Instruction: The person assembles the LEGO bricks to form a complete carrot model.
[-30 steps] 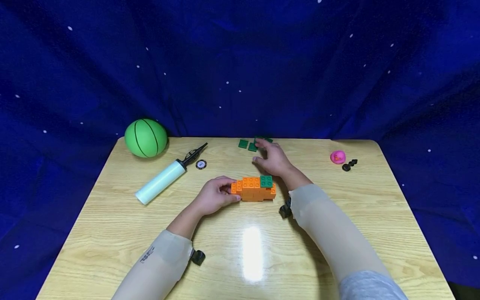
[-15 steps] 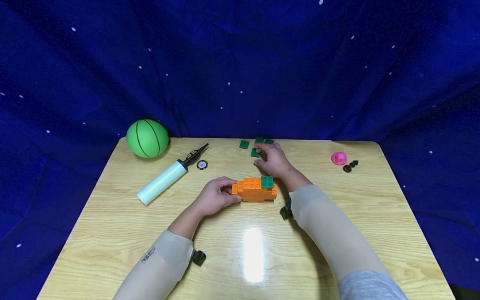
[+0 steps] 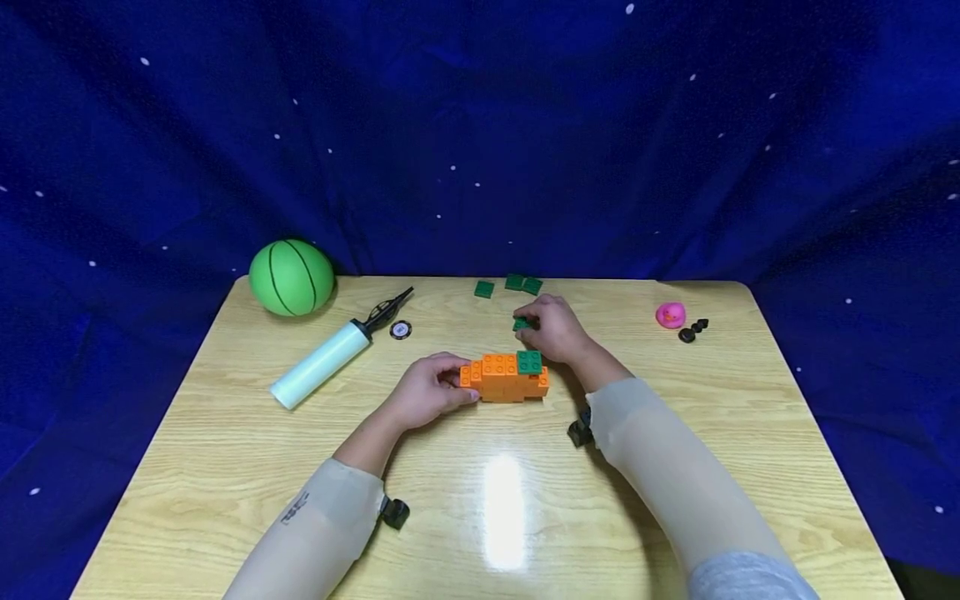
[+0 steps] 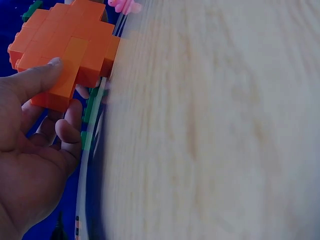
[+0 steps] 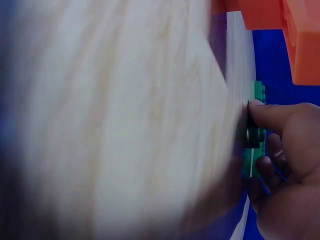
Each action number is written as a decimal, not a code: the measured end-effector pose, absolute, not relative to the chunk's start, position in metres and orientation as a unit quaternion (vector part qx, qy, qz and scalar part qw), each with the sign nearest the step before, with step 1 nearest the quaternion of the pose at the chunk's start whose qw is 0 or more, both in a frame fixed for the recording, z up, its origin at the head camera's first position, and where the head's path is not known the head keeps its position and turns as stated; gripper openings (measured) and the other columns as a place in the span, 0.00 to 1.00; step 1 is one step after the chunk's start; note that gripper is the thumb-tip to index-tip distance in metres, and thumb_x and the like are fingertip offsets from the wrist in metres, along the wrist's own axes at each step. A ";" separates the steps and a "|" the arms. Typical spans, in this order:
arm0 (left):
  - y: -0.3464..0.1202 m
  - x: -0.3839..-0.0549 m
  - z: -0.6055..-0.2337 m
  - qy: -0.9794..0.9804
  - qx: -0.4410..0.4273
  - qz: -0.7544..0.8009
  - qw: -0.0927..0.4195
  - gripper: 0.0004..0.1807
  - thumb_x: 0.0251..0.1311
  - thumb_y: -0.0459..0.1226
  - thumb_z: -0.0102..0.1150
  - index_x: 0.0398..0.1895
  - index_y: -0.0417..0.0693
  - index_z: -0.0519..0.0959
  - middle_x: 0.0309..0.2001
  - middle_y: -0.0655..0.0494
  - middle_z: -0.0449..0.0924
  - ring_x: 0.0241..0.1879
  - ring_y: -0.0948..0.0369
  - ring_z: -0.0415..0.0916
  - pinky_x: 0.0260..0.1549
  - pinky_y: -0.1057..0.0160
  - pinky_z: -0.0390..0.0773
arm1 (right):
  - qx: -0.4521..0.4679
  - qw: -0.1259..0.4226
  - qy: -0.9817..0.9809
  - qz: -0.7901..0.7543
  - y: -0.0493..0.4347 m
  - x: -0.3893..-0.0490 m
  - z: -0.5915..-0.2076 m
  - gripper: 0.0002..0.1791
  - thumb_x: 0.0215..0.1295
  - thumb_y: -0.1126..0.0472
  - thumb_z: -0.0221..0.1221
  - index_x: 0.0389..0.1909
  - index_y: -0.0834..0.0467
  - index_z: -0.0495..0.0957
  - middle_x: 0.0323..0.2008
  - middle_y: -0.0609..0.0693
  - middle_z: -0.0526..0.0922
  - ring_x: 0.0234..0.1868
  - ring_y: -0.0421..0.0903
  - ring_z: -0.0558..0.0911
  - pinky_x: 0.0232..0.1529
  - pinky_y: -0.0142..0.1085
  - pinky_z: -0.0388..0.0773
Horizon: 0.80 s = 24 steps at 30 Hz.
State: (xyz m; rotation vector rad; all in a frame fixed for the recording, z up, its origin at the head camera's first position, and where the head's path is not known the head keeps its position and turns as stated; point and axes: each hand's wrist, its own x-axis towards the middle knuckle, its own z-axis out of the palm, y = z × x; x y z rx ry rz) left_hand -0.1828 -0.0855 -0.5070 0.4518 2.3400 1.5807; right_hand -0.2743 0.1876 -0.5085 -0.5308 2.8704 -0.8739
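Observation:
An orange toy-brick build (image 3: 498, 385) stands upright on the table, one green brick (image 3: 529, 362) on its upper right end. My left hand (image 3: 426, 392) grips the build's left end, thumb in front and fingers behind. In the left wrist view, that thumb presses on the flat orange face (image 4: 75, 50). Just behind the build, my right hand (image 3: 558, 330) pinches a small flat green brick (image 3: 521, 323) between thumb and fingers. The right wrist view shows the thumb (image 5: 275, 115) at this brick, whose face is partly covered.
Three more flat green bricks (image 3: 484, 289) lie near the table's back edge. Left of the build are a hand pump (image 3: 322, 363), a poker chip (image 3: 401, 330) and a green ball (image 3: 291, 277). A pink rubber duck (image 3: 671, 315) and small black piece (image 3: 687, 335) sit far right.
My right hand has taken hold of a green brick from the group at the back and drawn it a little toward the build. The left hand and the build stay put.

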 end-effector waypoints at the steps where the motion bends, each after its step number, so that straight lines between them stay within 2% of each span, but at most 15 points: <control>1: -0.086 -0.183 -0.507 0.812 0.156 0.545 0.140 0.25 0.57 0.36 0.78 0.58 0.42 0.84 0.48 0.54 0.82 0.43 0.58 0.82 0.44 0.61 0.83 | -0.179 0.045 0.940 -0.286 0.189 -0.273 -0.509 0.20 0.71 0.58 0.66 0.62 0.58 0.83 0.51 0.57 0.80 0.55 0.58 0.74 0.62 0.53 0.69; 4: -0.086 -0.183 -0.507 0.815 0.154 0.541 0.137 0.24 0.57 0.36 0.78 0.57 0.43 0.84 0.48 0.55 0.82 0.43 0.59 0.82 0.44 0.62 0.83 | -0.188 0.043 0.938 -0.288 0.193 -0.270 -0.509 0.20 0.71 0.57 0.67 0.61 0.57 0.83 0.57 0.57 0.81 0.60 0.58 0.75 0.68 0.54 0.65; 8: -0.086 -0.183 -0.507 0.816 0.156 0.539 0.136 0.24 0.56 0.36 0.78 0.57 0.44 0.85 0.47 0.55 0.82 0.43 0.59 0.82 0.44 0.62 0.83 | -0.193 0.046 0.936 -0.291 0.198 -0.266 -0.508 0.21 0.69 0.57 0.69 0.61 0.56 0.83 0.60 0.55 0.83 0.61 0.56 0.77 0.70 0.53 0.63; 11: -0.085 -0.183 -0.508 0.815 0.158 0.541 0.136 0.24 0.56 0.36 0.78 0.56 0.43 0.85 0.47 0.54 0.82 0.42 0.59 0.82 0.44 0.61 0.83 | -0.192 0.051 0.935 -0.295 0.200 -0.261 -0.507 0.21 0.69 0.57 0.69 0.61 0.55 0.83 0.58 0.54 0.83 0.52 0.54 0.79 0.64 0.51 0.69; 15: -0.086 -0.183 -0.508 0.815 0.159 0.540 0.135 0.24 0.56 0.37 0.78 0.57 0.43 0.85 0.47 0.54 0.82 0.43 0.58 0.82 0.44 0.61 0.83 | -0.190 0.054 0.931 -0.308 0.204 -0.256 -0.504 0.21 0.69 0.57 0.69 0.61 0.56 0.83 0.54 0.53 0.83 0.41 0.50 0.77 0.49 0.47 0.76; 18: -0.086 -0.183 -0.508 0.816 0.159 0.539 0.134 0.24 0.56 0.37 0.78 0.57 0.43 0.85 0.47 0.54 0.82 0.43 0.59 0.82 0.44 0.61 0.83 | -0.192 0.052 0.927 -0.317 0.206 -0.252 -0.499 0.21 0.70 0.58 0.68 0.62 0.57 0.82 0.55 0.53 0.82 0.42 0.48 0.78 0.46 0.45 0.78; 24: -0.085 -0.183 -0.508 0.813 0.158 0.543 0.138 0.24 0.57 0.37 0.78 0.57 0.43 0.85 0.48 0.53 0.82 0.43 0.59 0.82 0.44 0.61 0.83 | -0.192 0.048 0.922 -0.334 0.210 -0.248 -0.488 0.22 0.69 0.56 0.69 0.62 0.57 0.82 0.54 0.52 0.82 0.44 0.49 0.81 0.47 0.46 0.80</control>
